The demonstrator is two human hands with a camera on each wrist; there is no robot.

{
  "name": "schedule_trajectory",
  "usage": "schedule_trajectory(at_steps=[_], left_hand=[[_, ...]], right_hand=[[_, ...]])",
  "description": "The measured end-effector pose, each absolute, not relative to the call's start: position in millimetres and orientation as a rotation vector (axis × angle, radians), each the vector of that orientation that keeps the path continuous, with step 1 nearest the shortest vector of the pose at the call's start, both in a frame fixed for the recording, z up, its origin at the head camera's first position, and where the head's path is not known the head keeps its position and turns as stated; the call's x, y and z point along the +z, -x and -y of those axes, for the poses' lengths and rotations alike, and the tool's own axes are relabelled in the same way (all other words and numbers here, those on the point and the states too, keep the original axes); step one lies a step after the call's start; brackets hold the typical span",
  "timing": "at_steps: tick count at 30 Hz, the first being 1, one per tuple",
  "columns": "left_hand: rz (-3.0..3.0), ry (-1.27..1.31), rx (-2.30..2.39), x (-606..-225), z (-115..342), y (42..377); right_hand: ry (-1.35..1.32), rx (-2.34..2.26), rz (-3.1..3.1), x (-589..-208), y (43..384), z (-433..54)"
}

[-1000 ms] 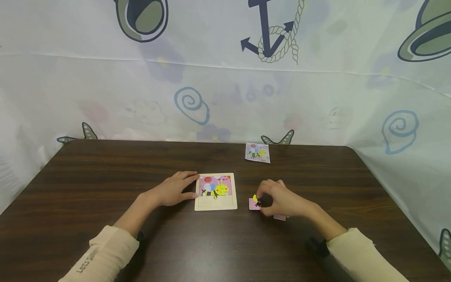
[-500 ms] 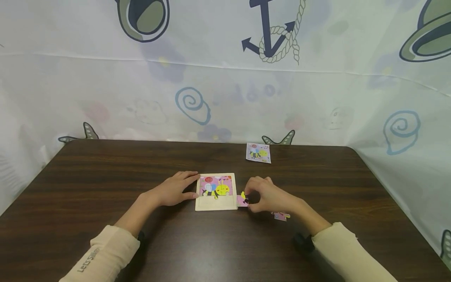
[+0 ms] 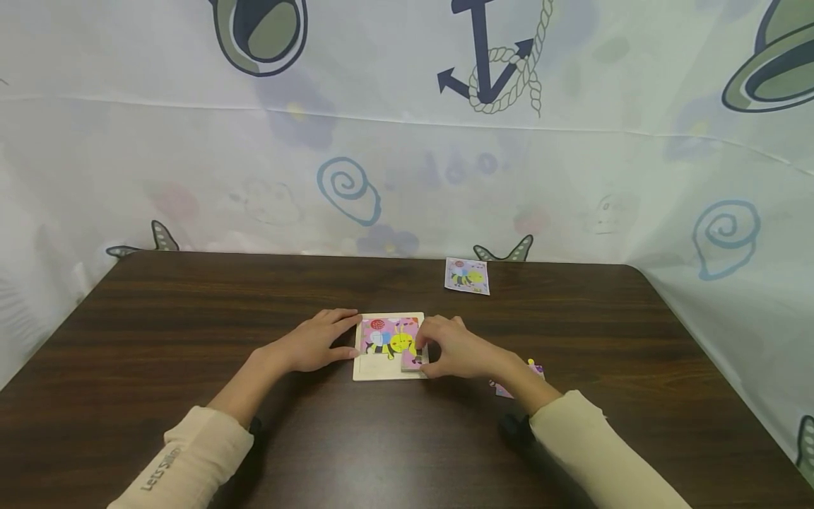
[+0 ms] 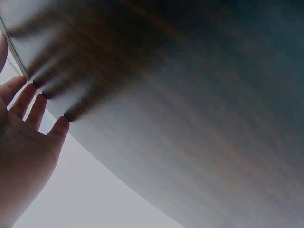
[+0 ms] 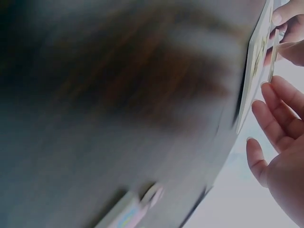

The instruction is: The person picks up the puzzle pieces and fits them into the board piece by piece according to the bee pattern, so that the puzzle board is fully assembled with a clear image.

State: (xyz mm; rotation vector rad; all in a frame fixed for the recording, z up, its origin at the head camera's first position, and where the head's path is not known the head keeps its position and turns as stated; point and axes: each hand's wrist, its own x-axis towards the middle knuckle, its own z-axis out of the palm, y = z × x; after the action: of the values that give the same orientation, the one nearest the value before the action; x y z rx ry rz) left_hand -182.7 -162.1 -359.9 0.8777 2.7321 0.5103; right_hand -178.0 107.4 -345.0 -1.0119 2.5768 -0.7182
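A square wooden puzzle tray (image 3: 375,374) lies on the table, its upper part filled with pieces that form a bee picture (image 3: 389,336). Along its left edge rests my left hand (image 3: 310,344), thumb and fingers spread; in the left wrist view the fingertips (image 4: 66,118) reach the tabletop by the tray's edge. My right hand (image 3: 463,350) pinches a pink puzzle piece (image 3: 410,362) between thumb and fingers, over the lower right part of the tray. The right wrist view shows that piece (image 5: 274,54) edge-on, apart from the tray surface.
Loose pink puzzle pieces (image 3: 502,390) lie on the dark wooden table (image 3: 356,445), partly hidden by my right forearm. A small printed card (image 3: 467,276) with the same bee picture lies near the back edge. A patterned cloth (image 3: 407,141) hangs behind the table.
My right hand has moved left with the puzzle piece, from the table right of the tray to over its lower right part. The left hand stays at the tray's left edge.
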Motion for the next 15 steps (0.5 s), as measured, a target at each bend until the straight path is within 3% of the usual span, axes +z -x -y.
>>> schedule_trajectory(at_steps=[15], left_hand=[[-2.724, -0.896, 0.535, -361.5, 162.1, 183.5]], right_hand=[[1.074, -0.687, -2.567, -345.9, 187.2, -81.3]])
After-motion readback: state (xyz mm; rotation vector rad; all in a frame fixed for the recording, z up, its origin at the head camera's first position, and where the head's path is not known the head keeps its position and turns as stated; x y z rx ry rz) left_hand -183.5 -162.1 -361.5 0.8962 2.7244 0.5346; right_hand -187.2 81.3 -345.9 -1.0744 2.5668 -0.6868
